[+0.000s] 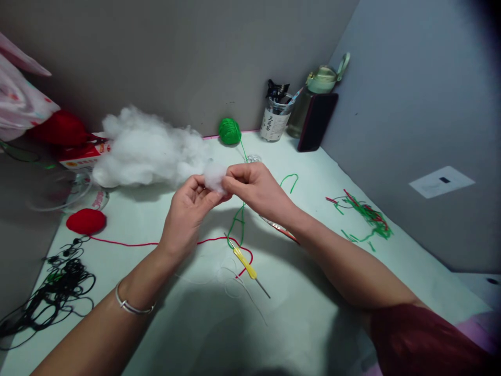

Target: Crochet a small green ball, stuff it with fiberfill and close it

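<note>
Both hands meet above the middle of the table, pinching one small tuft of white stuffing [214, 178]. My left hand [187, 211] grips its lower left side with curled fingers. My right hand [256, 187] pinches its right side. A green yarn strand [239, 222] hangs from below the hands to the table. Under them lies a yellow-handled crochet hook [246, 265] across a red yarn strand [129, 243]. A silver bracelet [131, 306] circles my left wrist.
A big pile of white stuffing [144, 149] lies at the back left, a green yarn ball [229, 130] behind it. A red crocheted piece [86, 221], black cords [50, 292], yarn scraps [366, 216], a jar [275, 121], a bottle [319, 94] and a dark phone [316, 122] ring the table.
</note>
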Demonstrator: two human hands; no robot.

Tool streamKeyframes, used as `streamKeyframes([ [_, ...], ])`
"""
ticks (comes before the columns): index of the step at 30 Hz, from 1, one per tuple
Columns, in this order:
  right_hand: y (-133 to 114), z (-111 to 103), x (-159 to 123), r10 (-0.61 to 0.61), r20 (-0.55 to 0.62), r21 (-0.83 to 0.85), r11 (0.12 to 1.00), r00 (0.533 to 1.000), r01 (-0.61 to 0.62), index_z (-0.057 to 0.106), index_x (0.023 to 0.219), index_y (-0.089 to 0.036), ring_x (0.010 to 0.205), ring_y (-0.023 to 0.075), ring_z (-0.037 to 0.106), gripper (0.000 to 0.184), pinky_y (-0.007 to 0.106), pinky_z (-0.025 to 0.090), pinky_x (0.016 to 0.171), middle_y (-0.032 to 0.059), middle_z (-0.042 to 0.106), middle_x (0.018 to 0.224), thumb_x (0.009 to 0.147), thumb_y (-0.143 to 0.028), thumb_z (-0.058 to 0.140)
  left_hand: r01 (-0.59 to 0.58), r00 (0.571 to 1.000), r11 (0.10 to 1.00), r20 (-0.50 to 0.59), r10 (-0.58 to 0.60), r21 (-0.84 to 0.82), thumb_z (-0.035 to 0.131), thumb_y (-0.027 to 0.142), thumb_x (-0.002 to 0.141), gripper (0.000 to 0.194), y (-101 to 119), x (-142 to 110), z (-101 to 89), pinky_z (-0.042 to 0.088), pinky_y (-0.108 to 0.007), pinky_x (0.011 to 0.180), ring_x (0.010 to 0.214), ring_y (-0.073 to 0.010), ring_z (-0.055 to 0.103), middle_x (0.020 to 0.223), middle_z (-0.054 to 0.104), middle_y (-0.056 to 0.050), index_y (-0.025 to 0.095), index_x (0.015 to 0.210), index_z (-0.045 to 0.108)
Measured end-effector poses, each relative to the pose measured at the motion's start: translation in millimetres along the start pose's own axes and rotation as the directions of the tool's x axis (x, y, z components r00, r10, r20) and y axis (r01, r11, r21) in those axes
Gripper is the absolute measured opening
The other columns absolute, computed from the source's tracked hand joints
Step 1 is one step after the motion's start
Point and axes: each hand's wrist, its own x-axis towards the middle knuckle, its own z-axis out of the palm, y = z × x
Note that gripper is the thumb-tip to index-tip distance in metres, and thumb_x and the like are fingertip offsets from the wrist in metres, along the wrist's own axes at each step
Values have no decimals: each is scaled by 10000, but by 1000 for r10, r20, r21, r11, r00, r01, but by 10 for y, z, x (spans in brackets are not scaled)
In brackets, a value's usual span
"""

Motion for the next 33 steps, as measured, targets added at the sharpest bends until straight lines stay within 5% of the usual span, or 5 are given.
streamKeyframes([
  [8,-105,34,-85,-107,125,-189,973,986,129,533,689,-187,660,100,421,287,276,283,650,-31,526,682,957,-263,461,36,996,999,-77,-35,5,758,274,873,101,0,27,-15,605,-269,731,803,-155,693,883,742,-23,185,904,720],
  [13,-204,107,-202,-214,204,-347,897,955,275,541,707,-195,605,88,268,199,273,252,639,-71,440,635,905,-204,536,-17,992,1000,-129,16,-6,810,223,771,161,32,42,-19,495,-202,576,635,-106,564,708,637,37,213,752,651],
  [23,-84,-24,-57,-65,171,121,992,983,44,586,689,-183,619,102,330,335,287,253,597,-58,381,619,971,-351,519,-412,884,876,-121,451,252,908,240,765,325,28,51,-28,559,-282,828,908,-155,655,994,693,-8,237,872,602],
  [28,-97,-19,-73,-69,38,50,996,997,67,465,614,-199,610,87,277,368,293,205,585,-76,337,605,902,-344,642,-205,975,963,-48,216,175,779,293,893,120,210,-15,-26,559,-304,870,1005,-192,651,1100,701,-38,246,932,675],
  [33,-193,-76,-109,-73,-10,-79,994,997,72,421,614,-208,611,88,279,326,296,205,592,-75,315,603,891,-255,585,-144,989,978,-18,149,150,834,308,859,149,300,6,-91,551,-285,856,985,-188,646,1114,697,-33,250,920,712],
])
